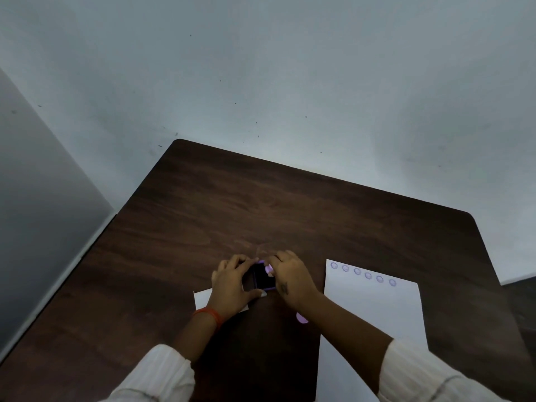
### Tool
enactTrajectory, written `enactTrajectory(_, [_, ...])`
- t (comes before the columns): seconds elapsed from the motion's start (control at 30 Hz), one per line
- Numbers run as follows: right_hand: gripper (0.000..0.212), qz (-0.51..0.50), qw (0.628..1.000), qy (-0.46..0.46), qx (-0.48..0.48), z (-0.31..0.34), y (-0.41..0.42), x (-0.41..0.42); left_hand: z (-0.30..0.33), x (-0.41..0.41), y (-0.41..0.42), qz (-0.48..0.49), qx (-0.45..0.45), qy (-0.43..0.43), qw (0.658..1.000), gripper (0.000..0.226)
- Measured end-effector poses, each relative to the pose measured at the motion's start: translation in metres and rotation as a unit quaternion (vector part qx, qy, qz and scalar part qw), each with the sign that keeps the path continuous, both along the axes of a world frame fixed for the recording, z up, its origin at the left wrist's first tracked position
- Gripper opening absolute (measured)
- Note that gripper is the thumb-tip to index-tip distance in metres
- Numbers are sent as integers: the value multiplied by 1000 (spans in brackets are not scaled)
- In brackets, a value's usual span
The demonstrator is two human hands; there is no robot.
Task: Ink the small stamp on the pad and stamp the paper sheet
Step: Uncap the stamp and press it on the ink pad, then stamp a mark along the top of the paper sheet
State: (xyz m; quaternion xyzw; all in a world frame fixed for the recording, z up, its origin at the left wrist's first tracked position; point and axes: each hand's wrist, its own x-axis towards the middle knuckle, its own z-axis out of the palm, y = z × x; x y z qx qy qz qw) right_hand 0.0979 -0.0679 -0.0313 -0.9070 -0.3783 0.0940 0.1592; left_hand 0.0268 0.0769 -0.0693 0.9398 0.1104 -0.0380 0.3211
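A small purple-cased ink pad with a dark inking face lies on the brown table. My left hand grips the pad's left side with fingers and thumb. My right hand pinches the small purple stamp and holds it on the pad's upper right corner. To the right lies the white paper sheet, with a row of several round purple prints along its far edge. My right forearm crosses the sheet's near left corner.
A small white slip of paper lies partly under my left hand. A light purple piece shows beside my right forearm, mostly hidden. Pale walls stand behind the table and to its left.
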Motion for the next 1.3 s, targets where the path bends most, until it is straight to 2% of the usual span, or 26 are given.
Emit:
enactTrajectory(0.07, [22, -29, 999, 31, 21, 7, 1, 2, 1, 0, 0, 0, 3, 1, 1000, 77])
enactTrajectory(0.13, [19, -82, 988, 106, 78, 18, -1, 5, 3, -2, -1, -3, 13, -3, 1000, 76])
enactTrajectory(0.23, [14, -202, 927, 228, 217, 32, -10, 4, 6, -3, -4, -11, 37, 5, 999, 76])
enactTrajectory(0.3, [20, -295, 838, 346, 301, 37, -19, -1, 9, -4, -6, -17, 50, 17, 998, 76])
enactTrajectory(0.37, [21, -343, 712, 471, 392, 42, -32, -6, 11, -4, -8, -24, 63, 25, 997, 79])
enactTrajectory(0.47, [18, -377, 539, 564, 500, 52, -59, -14, 13, -7, -11, -25, 77, 31, 996, 86])
enactTrajectory(0.53, [13, -384, 461, 582, 550, 57, -79, -22, 14, -8, -13, -21, 75, 33, 996, 90])
enactTrajectory(0.6, [15, -380, 413, 582, 588, 62, -96, -30, 17, -9, -15, -6, 68, 29, 997, 93])
enactTrajectory(0.73, [23, -370, 361, 576, 633, 68, -133, -44, 26, -9, -32, 52, 71, -18, 996, 85])
enactTrajectory(0.87, [26, -365, 328, 562, 666, 69, -167, -52, 35, -2, -70, 48, 66, -81, 993, 72])
enactTrajectory(1.07, [29, -367, 295, 535, 702, 60, -209, -51, 40, 12, -128, -31, 68, -104, 992, 67])
enactTrajectory(1.3, [20, -430, 290, 483, 706, 43, -255, -37, 41, 39, -178, -143, 91, -65, 983, 73])
